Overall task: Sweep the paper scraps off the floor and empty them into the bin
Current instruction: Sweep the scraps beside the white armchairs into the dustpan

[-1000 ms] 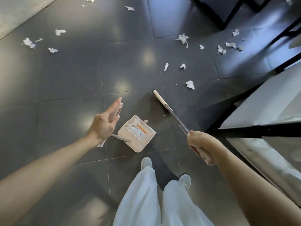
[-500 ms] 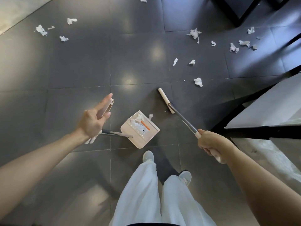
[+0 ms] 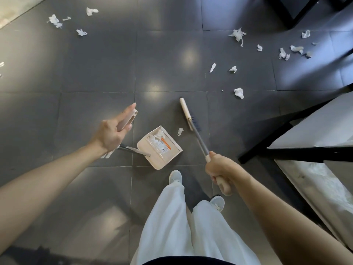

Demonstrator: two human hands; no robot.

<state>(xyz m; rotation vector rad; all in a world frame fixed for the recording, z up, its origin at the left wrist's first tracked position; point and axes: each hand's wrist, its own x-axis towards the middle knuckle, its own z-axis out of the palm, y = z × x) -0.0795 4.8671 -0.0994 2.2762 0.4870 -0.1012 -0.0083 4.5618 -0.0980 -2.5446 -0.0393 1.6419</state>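
My left hand (image 3: pixel 112 131) grips the beige top of the dustpan's long handle, index finger stretched out. The beige dustpan (image 3: pixel 168 159) rests on the dark tile floor just ahead of my feet, with white paper scraps inside. My right hand (image 3: pixel 219 169) is closed around the broom's handle. The broom head (image 3: pixel 186 112) touches the floor just beyond the pan. One small scrap (image 3: pixel 180 131) lies between pan and broom head. More scraps are scattered at the far right (image 3: pixel 237 34), nearer right (image 3: pixel 239 92) and far left (image 3: pixel 55 21). No bin shows.
A black-framed table (image 3: pixel 286 131) with a pale top stands at the right, close to the broom. Dark furniture legs (image 3: pixel 290 16) stand at the far right corner. A pale rug edge (image 3: pixel 11 14) lies at the far left. My feet in pale shoes (image 3: pixel 175 176) stand behind the pan.
The broom head has drawn back toward the dustpan and turned, its dark bristles showing. A small scrap now lies beside the pan's mouth. The view has shifted slightly backward.
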